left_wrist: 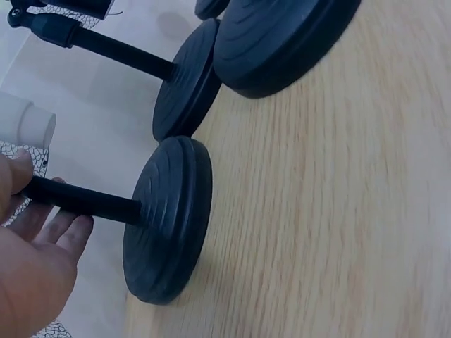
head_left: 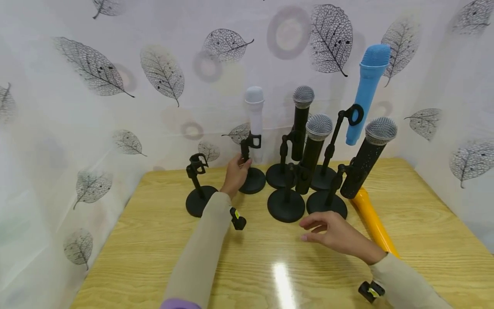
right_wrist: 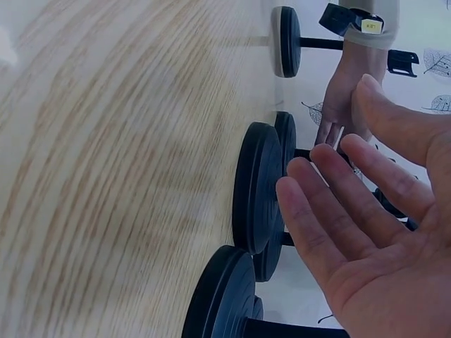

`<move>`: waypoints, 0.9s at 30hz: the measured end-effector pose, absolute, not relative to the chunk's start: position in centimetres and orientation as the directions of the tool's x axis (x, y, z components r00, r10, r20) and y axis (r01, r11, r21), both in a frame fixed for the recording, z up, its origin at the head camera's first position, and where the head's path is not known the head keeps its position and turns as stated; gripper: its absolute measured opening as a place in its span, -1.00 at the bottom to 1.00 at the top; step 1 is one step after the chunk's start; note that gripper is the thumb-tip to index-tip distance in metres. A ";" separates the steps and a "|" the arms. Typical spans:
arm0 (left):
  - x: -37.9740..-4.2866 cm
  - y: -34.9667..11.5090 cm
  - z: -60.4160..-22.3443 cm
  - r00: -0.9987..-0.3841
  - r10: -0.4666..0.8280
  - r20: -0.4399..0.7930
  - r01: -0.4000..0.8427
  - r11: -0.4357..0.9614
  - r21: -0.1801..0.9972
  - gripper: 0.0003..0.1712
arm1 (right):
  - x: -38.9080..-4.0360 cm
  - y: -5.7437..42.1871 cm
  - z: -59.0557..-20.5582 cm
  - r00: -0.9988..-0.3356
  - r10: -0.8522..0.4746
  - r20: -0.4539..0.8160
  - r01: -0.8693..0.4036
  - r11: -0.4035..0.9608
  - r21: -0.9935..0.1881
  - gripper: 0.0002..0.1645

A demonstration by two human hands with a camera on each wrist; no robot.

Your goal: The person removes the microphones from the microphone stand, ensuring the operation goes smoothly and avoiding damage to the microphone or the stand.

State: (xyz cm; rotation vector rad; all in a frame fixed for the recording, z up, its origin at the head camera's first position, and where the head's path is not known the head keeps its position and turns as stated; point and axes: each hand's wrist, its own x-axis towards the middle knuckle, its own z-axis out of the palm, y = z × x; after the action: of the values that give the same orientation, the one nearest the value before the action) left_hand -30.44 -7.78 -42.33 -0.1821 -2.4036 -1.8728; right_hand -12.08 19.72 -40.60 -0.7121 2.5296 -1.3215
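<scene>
My left hand (head_left: 234, 175) grips the post of a black microphone stand (head_left: 252, 182) at the back of the table. In the left wrist view, thumb and fingers (left_wrist: 76, 236) lie on either side of that post, above its round base (left_wrist: 169, 218). A white microphone (head_left: 255, 109) sits upright in the stand's clip. My right hand (head_left: 337, 231) hovers over the table in front of the other stands, holding nothing, its fingers loosely bent. In the right wrist view its palm and spread fingers (right_wrist: 320, 218) show in front of the black bases.
An unoccupied stand (head_left: 198, 193) is left of my left hand. To the right, stands hold a silver-headed black microphone (head_left: 302, 116), two more like it and a blue microphone (head_left: 366, 92). An orange microphone (head_left: 372, 219) lies beside my right hand. A leaf-printed sheet (head_left: 96, 128) hangs behind.
</scene>
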 end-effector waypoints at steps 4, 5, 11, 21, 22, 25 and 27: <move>-30.4 -7.7 -42.1 -0.990 -0.001 0.144 0.138 0.269 0.953 -0.74 | -12.3 19.4 -40.6 -0.873 -0.486 0.049 -0.314 0.480 -0.819 -0.57; -30.4 -7.8 -42.1 -0.990 -0.004 0.143 0.136 0.278 0.951 -0.76 | -12.4 19.3 -40.6 -0.874 -0.483 0.051 -0.312 0.478 -0.821 -0.57; -30.3 -8.1 -42.3 -0.984 0.056 0.171 0.180 0.368 0.912 -0.80 | -12.6 18.9 -40.4 -0.881 -0.469 0.060 -0.308 0.473 -0.825 -0.56; -28.8 -9.0 -42.4 -0.970 0.154 0.186 0.234 0.415 0.879 -0.80 | -12.9 18.5 -40.3 -0.875 -0.476 0.090 -0.333 0.458 -0.824 -0.59; -28.6 -9.1 -42.4 -0.970 0.157 0.187 0.236 0.418 0.877 -0.81 | -12.9 18.5 -40.2 -0.876 -0.473 0.094 -0.335 0.456 -0.825 -0.59; -27.9 -9.3 -42.5 -0.969 0.163 0.185 0.238 0.430 0.871 -0.84 | -12.9 18.5 -39.9 -0.879 -0.464 0.111 -0.340 0.448 -0.827 -0.60; -27.5 -9.5 -42.5 -0.969 0.169 0.180 0.237 0.436 0.868 -0.84 | -12.9 18.5 -39.8 -0.879 -0.461 0.121 -0.345 0.440 -0.829 -0.61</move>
State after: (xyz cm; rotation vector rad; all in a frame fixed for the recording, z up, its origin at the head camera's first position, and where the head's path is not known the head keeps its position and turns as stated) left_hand -27.47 -9.55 -42.47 -0.3692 -2.6057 -1.5913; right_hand -12.88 18.47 -39.78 -0.7199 2.5594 -1.4295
